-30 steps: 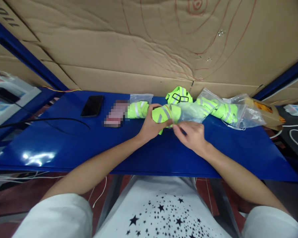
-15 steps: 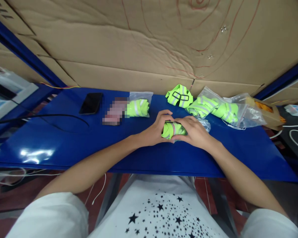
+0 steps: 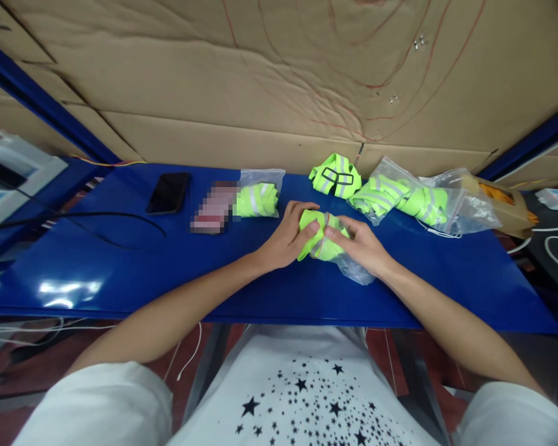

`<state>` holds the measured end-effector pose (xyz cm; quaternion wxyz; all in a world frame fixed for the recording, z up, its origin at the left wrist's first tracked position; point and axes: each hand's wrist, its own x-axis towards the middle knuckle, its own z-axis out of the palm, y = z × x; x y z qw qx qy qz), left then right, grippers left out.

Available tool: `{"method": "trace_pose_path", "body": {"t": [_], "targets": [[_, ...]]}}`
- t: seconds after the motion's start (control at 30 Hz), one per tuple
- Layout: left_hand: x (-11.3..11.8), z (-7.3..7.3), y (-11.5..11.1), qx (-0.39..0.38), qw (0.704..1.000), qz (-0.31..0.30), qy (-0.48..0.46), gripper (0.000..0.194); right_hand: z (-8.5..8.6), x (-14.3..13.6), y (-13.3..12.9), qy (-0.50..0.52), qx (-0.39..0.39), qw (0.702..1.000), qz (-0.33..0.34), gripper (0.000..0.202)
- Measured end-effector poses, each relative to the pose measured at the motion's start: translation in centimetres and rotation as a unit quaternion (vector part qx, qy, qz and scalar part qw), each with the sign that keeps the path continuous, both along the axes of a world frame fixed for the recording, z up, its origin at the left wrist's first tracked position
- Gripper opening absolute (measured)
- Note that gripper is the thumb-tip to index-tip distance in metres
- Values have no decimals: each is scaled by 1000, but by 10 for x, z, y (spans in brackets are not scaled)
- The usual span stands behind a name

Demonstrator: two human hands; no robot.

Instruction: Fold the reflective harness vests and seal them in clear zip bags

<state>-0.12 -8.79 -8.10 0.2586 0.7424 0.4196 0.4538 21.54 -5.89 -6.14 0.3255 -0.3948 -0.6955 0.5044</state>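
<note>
Between my hands is a rolled neon-yellow reflective strap (image 3: pixel 307 249) with silver bands, partly inside a clear zip bag (image 3: pixel 357 270). My left hand (image 3: pixel 291 234) closes round the strap's left end, thumb on top. My right hand (image 3: pixel 360 243) pinches the bag near its mouth, where a thin red line crosses the strap. The bag's loose part hangs below my right hand. Behind them lies an unbagged bundled reflective strap (image 3: pixel 335 176) with black buckles. Farther right are bagged reflective straps (image 3: pixel 379 197), and a single bagged strap (image 3: pixel 258 199) lies to the left.
On the left of the blue table (image 3: pixel 177 272) lie a black phone (image 3: pixel 168 192) and a blurred-out pinkish object (image 3: pixel 212 210). Black cable (image 3: pixel 74 215) crosses the left side. A cardboard box (image 3: pixel 509 207) stands at the right, and a cardboard sheet (image 3: pixel 242 136) rises behind.
My hands have turned the strap and spread slightly apart. More of the yellow strap shows, and the clear bag now trails below my right hand.
</note>
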Motion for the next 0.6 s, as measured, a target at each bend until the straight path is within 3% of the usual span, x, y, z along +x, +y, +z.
{"method": "trace_pose_path", "body": {"t": [0.13, 0.23, 0.37, 0.47, 0.6], "targets": [[3, 3, -4, 21, 999, -28, 14, 45, -1, 4, 1, -26, 11, 997, 70, 55], [3, 2, -5, 45, 996, -68, 20, 41, 0, 6, 0, -66, 70, 993, 70, 57], [6, -3, -12, 38, 993, -91, 57, 54, -1, 6, -2, -113, 114, 984, 78, 68], [10, -6, -16, -16, 994, -73, 80, 67, 1, 2, -4, -108, 101, 985, 94, 68], [13, 1, -14, 8, 999, -19, 28, 58, 8, -6, -7, 9, -6, 998, 64, 58]]}}
